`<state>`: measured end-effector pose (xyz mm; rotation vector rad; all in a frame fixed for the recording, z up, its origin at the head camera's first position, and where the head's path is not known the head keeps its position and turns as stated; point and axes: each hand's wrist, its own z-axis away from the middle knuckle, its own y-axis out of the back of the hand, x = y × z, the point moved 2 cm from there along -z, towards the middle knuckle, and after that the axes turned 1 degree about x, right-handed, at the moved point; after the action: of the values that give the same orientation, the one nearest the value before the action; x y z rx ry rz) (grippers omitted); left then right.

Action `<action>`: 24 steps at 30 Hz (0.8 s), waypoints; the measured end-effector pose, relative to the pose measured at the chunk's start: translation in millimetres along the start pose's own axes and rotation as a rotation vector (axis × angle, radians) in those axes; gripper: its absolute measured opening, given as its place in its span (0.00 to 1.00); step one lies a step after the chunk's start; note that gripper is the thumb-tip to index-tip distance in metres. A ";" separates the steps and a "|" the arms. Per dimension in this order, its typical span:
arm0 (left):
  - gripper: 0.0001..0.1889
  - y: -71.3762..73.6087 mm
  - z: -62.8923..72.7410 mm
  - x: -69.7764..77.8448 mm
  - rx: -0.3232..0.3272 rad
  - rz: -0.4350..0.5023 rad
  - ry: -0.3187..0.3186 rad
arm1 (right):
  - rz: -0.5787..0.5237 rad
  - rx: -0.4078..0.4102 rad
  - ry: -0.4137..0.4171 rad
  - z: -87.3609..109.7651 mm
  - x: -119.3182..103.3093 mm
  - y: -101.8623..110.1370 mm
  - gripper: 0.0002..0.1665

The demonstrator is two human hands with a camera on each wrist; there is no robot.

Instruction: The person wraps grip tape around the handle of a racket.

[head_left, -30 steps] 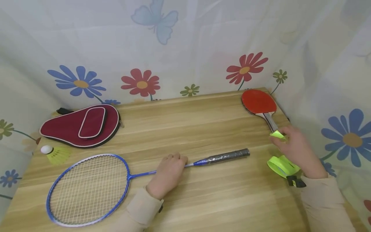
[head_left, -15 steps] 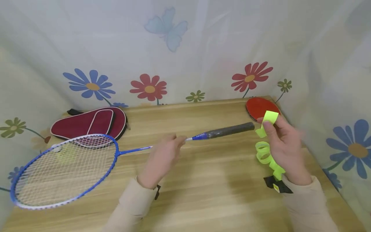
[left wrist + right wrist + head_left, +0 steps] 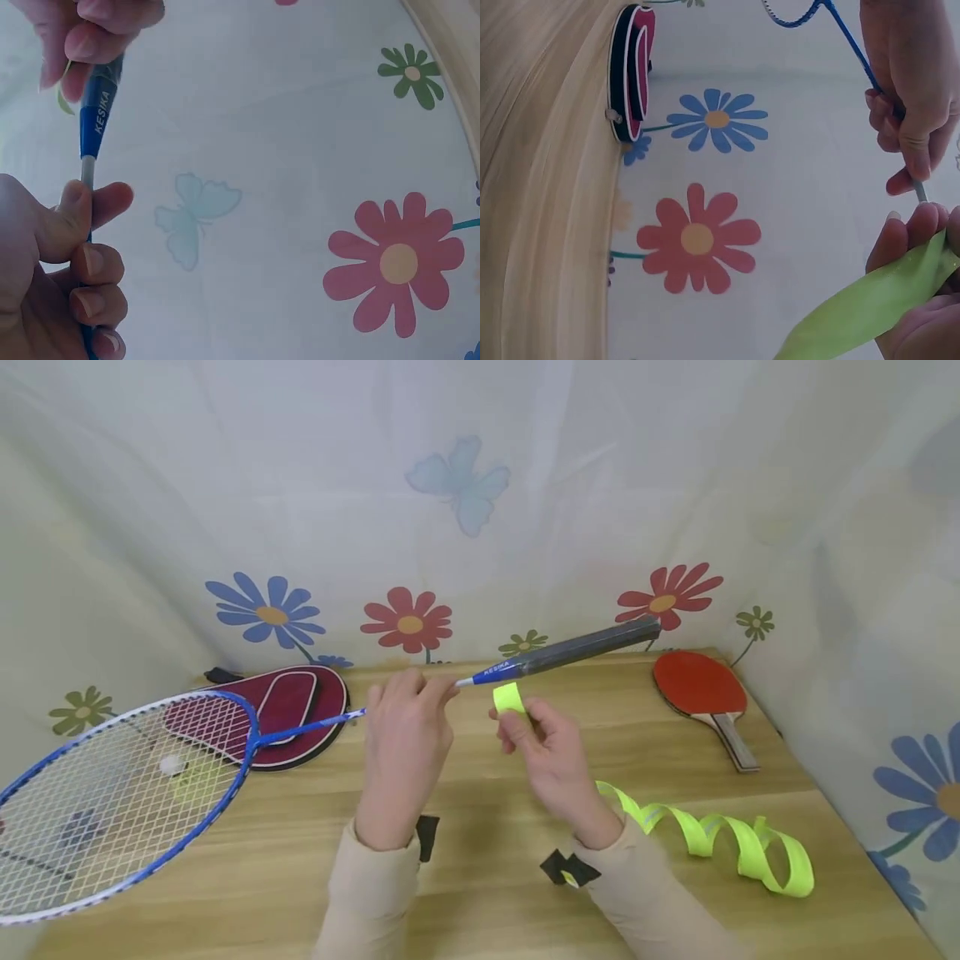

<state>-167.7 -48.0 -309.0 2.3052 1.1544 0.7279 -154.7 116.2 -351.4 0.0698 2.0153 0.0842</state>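
My left hand grips the thin shaft of a blue-and-white badminton racket, held up off the table. In the left wrist view the fingers curl round the shaft just below the blue cone marked KESIKA. The black handle points up to the right, and the strung head hangs at the left. My right hand pinches one end of a neon yellow-green grip tape just under the handle's lower end. Behind the right wrist the rest of the tape trails in loose coils to the right.
A red table tennis bat lies at the back right of the wooden table. A maroon bat case lies back left. Through the strings shows a yellow shuttlecock with a white tip. A flowered curtain encloses the table.
The left hand has lifted the racket off the table, its handle rising. The right hand has brought the tape's end from beside the bat leftward to the racket, drawing out the coils.
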 end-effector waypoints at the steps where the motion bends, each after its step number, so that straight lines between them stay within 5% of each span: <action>1: 0.04 0.7 1.5 -0.3 0.002 -0.003 0.012 | -0.025 -0.005 -0.003 -1.1 2.5 -4.6 0.09; 7: 0.04 0.4 3.9 0.7 -0.009 0.012 0.029 | -0.177 -0.018 0.008 -6.9 10.3 -19.6 0.09; 15: 0.04 2.0 2.7 1.1 -0.027 0.031 0.038 | -0.356 0.082 -0.017 -12.4 12.1 -29.1 0.06; 21: 0.04 9.8 2.1 -1.5 -0.061 0.031 0.042 | -0.483 0.048 0.005 -20.9 13.9 -31.9 0.26; 24: 0.04 12.7 2.3 -2.0 -0.098 0.038 0.028 | -0.539 0.013 0.046 -23.8 16.5 -33.9 0.23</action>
<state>-159.9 -56.9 -303.5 2.2477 1.0652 0.8156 -183.7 83.1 -359.1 -0.4687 2.0153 -0.2716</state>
